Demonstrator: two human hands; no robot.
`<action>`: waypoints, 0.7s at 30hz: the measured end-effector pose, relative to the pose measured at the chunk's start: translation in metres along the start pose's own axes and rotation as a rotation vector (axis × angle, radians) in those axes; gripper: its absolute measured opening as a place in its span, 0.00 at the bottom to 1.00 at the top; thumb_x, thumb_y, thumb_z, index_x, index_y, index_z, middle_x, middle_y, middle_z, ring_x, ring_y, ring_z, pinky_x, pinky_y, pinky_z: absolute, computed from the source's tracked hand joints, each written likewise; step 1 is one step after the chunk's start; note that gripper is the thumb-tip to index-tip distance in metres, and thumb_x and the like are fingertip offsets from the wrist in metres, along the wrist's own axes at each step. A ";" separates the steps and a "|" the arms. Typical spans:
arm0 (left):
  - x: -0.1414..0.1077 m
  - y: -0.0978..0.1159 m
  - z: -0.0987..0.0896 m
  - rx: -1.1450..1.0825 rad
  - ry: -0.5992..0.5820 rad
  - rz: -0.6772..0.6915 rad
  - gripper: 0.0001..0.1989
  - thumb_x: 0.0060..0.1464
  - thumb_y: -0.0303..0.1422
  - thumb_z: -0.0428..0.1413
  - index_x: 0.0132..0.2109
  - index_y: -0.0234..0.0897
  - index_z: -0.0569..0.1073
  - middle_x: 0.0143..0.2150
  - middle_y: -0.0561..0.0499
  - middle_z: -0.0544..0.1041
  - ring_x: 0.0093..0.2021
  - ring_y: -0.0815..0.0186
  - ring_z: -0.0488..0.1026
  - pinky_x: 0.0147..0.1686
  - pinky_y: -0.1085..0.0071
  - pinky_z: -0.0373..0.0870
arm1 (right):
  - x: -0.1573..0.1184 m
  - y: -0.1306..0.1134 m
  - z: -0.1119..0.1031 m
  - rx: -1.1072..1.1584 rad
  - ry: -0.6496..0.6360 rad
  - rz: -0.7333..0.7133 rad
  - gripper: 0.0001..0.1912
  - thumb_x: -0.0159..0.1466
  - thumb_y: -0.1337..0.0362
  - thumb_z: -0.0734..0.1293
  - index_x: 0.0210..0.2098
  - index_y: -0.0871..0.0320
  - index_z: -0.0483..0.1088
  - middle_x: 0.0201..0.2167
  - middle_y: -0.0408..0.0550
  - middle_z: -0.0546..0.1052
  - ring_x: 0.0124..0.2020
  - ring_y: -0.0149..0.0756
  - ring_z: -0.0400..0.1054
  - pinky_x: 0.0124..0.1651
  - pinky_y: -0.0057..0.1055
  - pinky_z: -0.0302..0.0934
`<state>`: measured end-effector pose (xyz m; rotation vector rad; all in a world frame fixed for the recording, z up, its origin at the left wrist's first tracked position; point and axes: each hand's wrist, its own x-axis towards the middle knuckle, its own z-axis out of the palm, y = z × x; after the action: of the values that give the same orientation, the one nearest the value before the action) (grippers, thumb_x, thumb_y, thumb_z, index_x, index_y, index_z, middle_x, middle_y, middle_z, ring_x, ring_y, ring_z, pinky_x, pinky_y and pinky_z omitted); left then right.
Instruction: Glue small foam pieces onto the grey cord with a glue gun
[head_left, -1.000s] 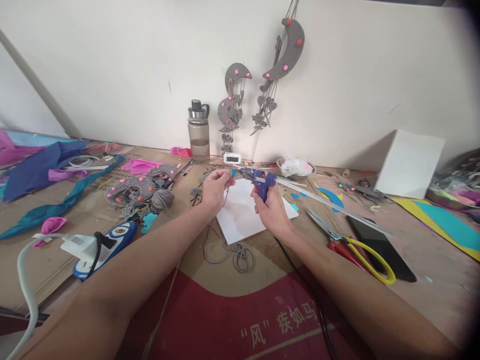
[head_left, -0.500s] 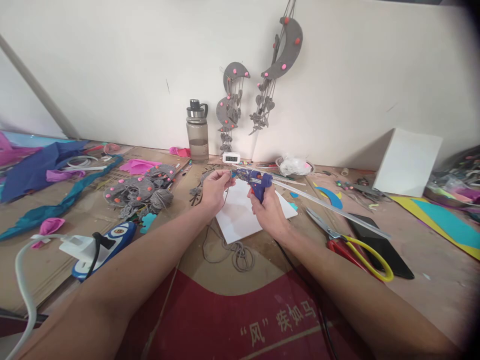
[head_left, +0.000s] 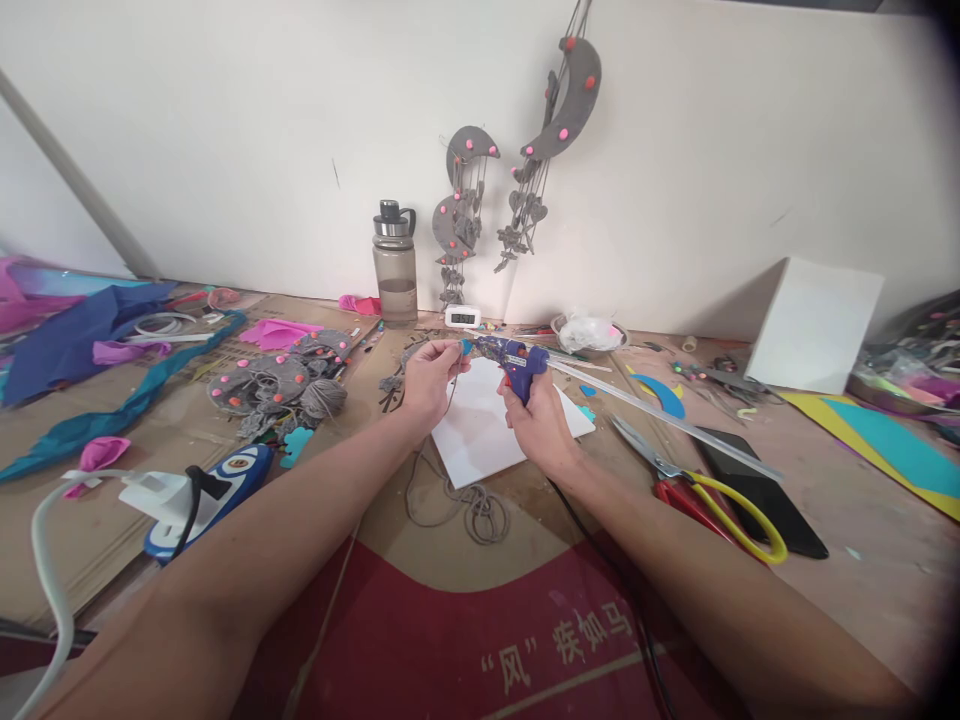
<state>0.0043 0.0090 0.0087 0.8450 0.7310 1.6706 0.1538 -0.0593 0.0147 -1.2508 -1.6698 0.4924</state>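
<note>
My right hand (head_left: 534,415) is wrapped round a blue glue gun (head_left: 520,368), with a long clear glue stick (head_left: 660,418) sticking out of its back. The gun's nozzle points left, close to my left hand (head_left: 433,380). Between my left fingertips is a small blue piece (head_left: 466,346), and a grey string hangs from them. Below both hands lies a white sheet (head_left: 474,432). Coils of grey yarn (head_left: 486,514) rest on the cardboard in front of it.
Scissors (head_left: 701,487) and a black phone (head_left: 772,500) lie at the right. At the back stand a bottle (head_left: 395,270) and a small clock (head_left: 463,317). Grey felt moons (head_left: 577,100) hang on the wall. A power strip (head_left: 217,500) is at the left.
The glue gun and my right hand have shifted slightly right, widening the space between the nozzle and the blue piece. My left hand has hardly moved. The large hanging moon has swung slightly left.
</note>
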 end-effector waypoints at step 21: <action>0.002 -0.002 -0.001 -0.002 -0.013 0.014 0.13 0.38 0.34 0.67 0.30 0.33 0.73 0.24 0.53 0.73 0.25 0.71 0.71 0.30 0.72 0.68 | -0.001 0.003 0.002 -0.009 0.007 -0.006 0.13 0.64 0.59 0.59 0.45 0.58 0.59 0.41 0.54 0.72 0.33 0.38 0.68 0.35 0.37 0.64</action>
<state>0.0041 0.0110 0.0065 0.8610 0.7161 1.6764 0.1537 -0.0591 0.0110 -1.2521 -1.6715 0.4773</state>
